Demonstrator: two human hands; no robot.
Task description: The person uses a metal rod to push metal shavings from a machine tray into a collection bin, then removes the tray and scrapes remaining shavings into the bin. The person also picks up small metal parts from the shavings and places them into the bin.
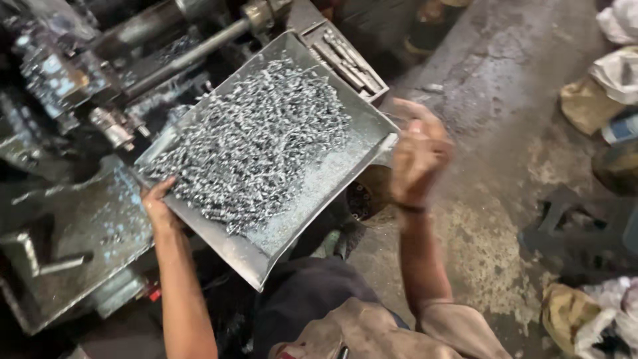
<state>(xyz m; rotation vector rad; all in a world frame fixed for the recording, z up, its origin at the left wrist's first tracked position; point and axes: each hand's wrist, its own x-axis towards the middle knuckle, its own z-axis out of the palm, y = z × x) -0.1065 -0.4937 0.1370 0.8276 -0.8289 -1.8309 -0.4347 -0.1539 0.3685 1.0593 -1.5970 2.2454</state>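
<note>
Both forearms frame a lg sheet-metal tray (312, 193), tilted, carried over a dark lathe-type machine (80, 73) w/ concrete floor (505, 133) to the right. Tray approx. two-thirds covered by a heap of small shiny metal parts (256, 143) toward its upper-left edge; lower-right part bare, nothing spilled yet. Left hand (158, 206) fingers clamped on left rim; right hand (419, 156) at right corner, blurred, grip can't tell.

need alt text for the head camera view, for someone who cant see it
A person holds a flat metal tray heaped with shiny curled metal shavings, left hand on its left edge and blurred right hand at its right corner. Behind the tray stands a grimy machine; a stained concrete floor lies to the right.
</note>
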